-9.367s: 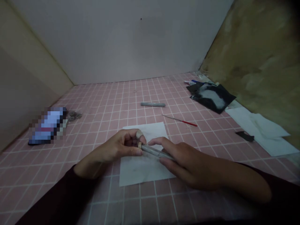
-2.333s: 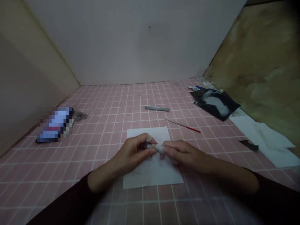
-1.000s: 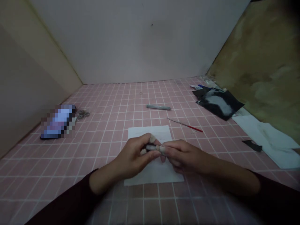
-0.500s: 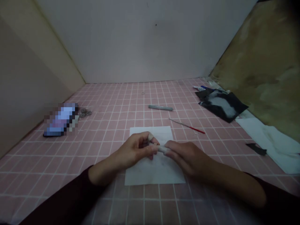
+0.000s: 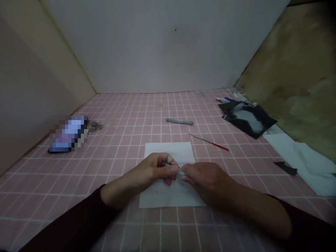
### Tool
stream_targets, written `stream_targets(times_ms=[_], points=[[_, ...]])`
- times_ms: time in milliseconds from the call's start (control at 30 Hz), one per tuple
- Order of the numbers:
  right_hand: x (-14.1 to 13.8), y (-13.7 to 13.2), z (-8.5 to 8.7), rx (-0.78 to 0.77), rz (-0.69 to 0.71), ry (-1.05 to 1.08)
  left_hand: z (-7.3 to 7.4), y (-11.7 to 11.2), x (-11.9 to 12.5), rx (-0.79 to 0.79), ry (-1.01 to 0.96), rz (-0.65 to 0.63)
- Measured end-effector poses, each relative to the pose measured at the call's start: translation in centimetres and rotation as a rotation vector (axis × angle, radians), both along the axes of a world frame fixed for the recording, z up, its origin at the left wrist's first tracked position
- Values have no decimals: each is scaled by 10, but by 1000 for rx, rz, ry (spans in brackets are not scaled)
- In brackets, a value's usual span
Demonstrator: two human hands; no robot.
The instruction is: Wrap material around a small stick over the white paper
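Note:
Above a white paper sheet (image 5: pixel 168 196), my two hands meet, fingertips close together. My left hand (image 5: pixel 154 171) is closed in a pinch of thumb and index finger; whatever it holds is too small or hidden. A pale band wraps its index finger. My right hand (image 5: pixel 210 180) is closed around a short, pale grey stick (image 5: pixel 181 172), mostly covered by the fingers. The stick's exposed end reaches the left fingertips. Beyond the paper lie a thin needle-like tool with a red handle (image 5: pixel 219 146) and a grey bar (image 5: pixel 180 121).
A phone (image 5: pixel 68 134), partly blurred out, lies at the left beside several small grey rings (image 5: pixel 94 126). Dark sheets with white dust (image 5: pixel 249 119), a white cloth or paper (image 5: pixel 301 154) and a dark scrap (image 5: pixel 286 168) lie at the right. Walls enclose the pink-checked tabletop (image 5: pixel 126 133).
My right hand has shifted slightly left and down, and less of the pale stick shows between the hands. My left hand has dropped slightly, still pinched.

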State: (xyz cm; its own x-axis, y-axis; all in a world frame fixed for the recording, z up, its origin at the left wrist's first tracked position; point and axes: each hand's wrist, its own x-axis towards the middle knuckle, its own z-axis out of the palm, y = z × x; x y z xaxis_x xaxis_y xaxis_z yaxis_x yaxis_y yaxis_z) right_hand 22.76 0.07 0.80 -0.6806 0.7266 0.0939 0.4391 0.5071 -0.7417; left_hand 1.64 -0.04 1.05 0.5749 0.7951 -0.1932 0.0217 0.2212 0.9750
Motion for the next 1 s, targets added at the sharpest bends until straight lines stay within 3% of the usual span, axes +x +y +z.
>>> stream_targets(times_ms=[33, 67, 167, 233, 267, 300, 400, 467, 533, 567, 633, 667, 700, 767, 833, 900, 967, 1000], points=[[0, -1, 0, 11, -3, -10, 0, 0, 0, 2, 16, 3], [-1, -1, 0, -76, -1, 6, 1, -2, 1, 68, 52, 19], [-1, 3, 3, -639, 69, 173, 10, -10, 1, 483, 200, 61], [-1, 6, 4, -867, 138, 259, 14, -13, 2, 655, 242, 54], [-1, 6, 5, -838, 137, 253, 14, -13, 2, 636, 231, 56], [-1, 5, 4, -711, 108, 215, 13, -12, 3, 555, 201, 65], [-1, 0, 2, -87, -8, 10, 4, -6, 5, 154, 69, 74], [-2, -3, 1, 53, 23, -65, 0, -3, 5, 13, 24, 2], [-2, -3, 0, -140, 9, -18, 0, -6, 4, 103, 58, 35], [-2, -2, 1, -331, -6, 48, 3, -8, 4, 244, 95, 91], [-2, 1, 1, -767, 60, 203, 9, -14, 3, 573, 197, 81], [-1, 2, 0, -900, 85, 248, 12, -16, 3, 685, 225, 78], [-1, 2, 0, -933, 94, 257, 14, -18, 3, 742, 241, 74], [0, 2, -3, -791, 55, 211, 14, -16, 3, 633, 190, 101], [0, -1, -5, -527, -12, 145, 8, -10, 2, 303, 57, 113], [-1, -3, -7, -345, -51, 112, 2, -5, 1, -3, -39, -5], [-2, -4, -6, -361, -41, 124, 0, -4, 0, -31, -31, -2], [-3, -3, -6, -460, -25, 152, 2, -6, 0, 69, 13, 26]])
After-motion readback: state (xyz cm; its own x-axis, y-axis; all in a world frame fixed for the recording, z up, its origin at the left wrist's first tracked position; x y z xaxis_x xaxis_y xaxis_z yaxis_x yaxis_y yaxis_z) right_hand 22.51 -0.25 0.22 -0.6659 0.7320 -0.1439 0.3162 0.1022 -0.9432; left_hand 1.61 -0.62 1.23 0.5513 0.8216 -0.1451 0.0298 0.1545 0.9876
